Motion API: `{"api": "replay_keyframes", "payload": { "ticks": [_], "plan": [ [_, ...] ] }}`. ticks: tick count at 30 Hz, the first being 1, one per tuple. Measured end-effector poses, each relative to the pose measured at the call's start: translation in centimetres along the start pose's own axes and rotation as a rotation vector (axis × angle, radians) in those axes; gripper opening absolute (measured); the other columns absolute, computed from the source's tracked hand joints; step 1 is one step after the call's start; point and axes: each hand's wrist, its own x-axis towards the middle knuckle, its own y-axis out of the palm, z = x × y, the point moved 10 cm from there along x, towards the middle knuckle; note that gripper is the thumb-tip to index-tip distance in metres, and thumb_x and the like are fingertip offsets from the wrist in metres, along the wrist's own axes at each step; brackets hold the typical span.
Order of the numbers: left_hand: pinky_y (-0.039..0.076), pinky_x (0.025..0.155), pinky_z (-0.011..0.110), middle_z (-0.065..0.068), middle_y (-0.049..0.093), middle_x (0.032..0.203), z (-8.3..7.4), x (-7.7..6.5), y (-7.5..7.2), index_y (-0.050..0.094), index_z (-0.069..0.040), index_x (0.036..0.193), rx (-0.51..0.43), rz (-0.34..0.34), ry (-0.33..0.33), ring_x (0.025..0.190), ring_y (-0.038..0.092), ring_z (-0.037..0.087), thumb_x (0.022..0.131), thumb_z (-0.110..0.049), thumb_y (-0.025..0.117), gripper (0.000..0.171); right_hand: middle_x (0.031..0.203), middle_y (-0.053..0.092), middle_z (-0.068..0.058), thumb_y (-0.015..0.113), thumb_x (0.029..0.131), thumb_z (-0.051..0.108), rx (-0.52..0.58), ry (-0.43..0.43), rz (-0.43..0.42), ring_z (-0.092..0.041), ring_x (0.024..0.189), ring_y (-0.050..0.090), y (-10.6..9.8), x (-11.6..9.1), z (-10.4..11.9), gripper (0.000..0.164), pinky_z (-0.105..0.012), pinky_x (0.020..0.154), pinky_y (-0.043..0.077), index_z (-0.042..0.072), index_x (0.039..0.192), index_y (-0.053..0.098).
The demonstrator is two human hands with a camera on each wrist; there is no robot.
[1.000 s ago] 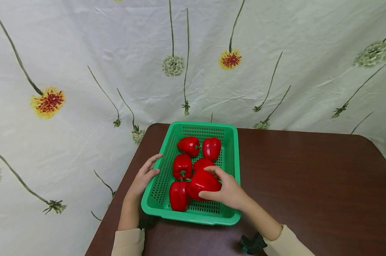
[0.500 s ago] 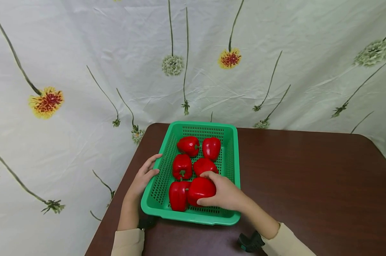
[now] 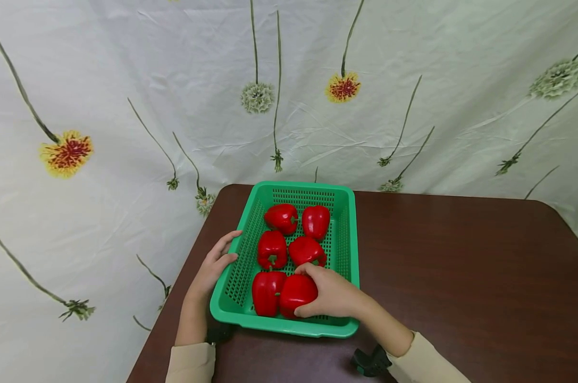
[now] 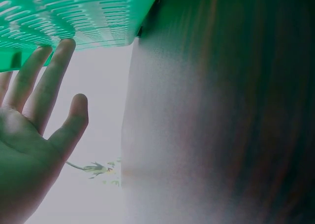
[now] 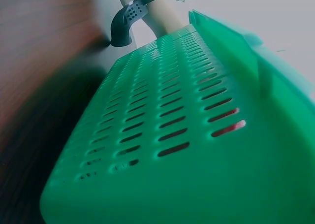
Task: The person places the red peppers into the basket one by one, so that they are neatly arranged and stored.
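Note:
A green perforated plastic basket (image 3: 355,234) holds several red bell peppers, among them a pair at the back, one pepper (image 3: 272,249) at mid-left and another (image 3: 307,250) beside it. My right hand (image 3: 334,295) grips a red bell pepper (image 3: 298,293) at the front, thumb on its near side and fingers on its far side. This pepper lies against the front-left pepper (image 3: 266,293). At the basket's left side, my left hand (image 3: 212,268) touches the wall with extended fingers; the left wrist view shows the fingertips (image 4: 66,44) against it. The right hand is hidden in the right wrist view by the basket wall (image 5: 162,115).
The basket stands on a dark brown table (image 3: 461,276), near its left edge. Behind and to the left hangs a white cloth (image 3: 308,133) with a flower print. A black wrist device (image 3: 371,363) sits below the right forearm.
My right hand has lowered its pepper toward the basket's front, down and slightly left, beside the front-left pepper. More of the mid-right pepper shows. The left hand stays in place.

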Motion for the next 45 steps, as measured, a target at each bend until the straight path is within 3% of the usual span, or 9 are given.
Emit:
{"api": "replay_keyframes", "payload": {
  "ticks": [17, 45],
  "plan": [
    [0.037, 0.088, 0.02, 0.008, 0.018, 0.151, -0.2, 0.0, 0.1, 0.033, -0.007, 0.142, 0.002, 0.003, 0.007, 0.138, 0.013, 0.024, 0.097, -0.006, 0.041, 0.046, 0.112, 0.053, 0.004, 0.073, 0.07, 0.028, -0.105, -0.011, 0.068, -0.011, 0.092, 0.051, 0.7, 0.2, -0.1, 0.068, -0.026, 0.07, 0.046, 0.01, 0.13, 0.046],
    [0.037, 0.087, 0.02, 0.008, 0.018, 0.151, -0.2, 0.0, 0.1, 0.032, -0.008, 0.143, -0.002, 0.007, 0.008, 0.138, 0.012, 0.024, 0.098, -0.008, 0.042, 0.046, 0.109, 0.052, 0.002, 0.073, 0.07, 0.022, -0.131, -0.003, 0.099, -0.012, 0.091, 0.05, 1.4, 0.5, -0.2, 0.067, -0.026, 0.07, 0.045, 0.008, 0.129, 0.046]
  ]
}}
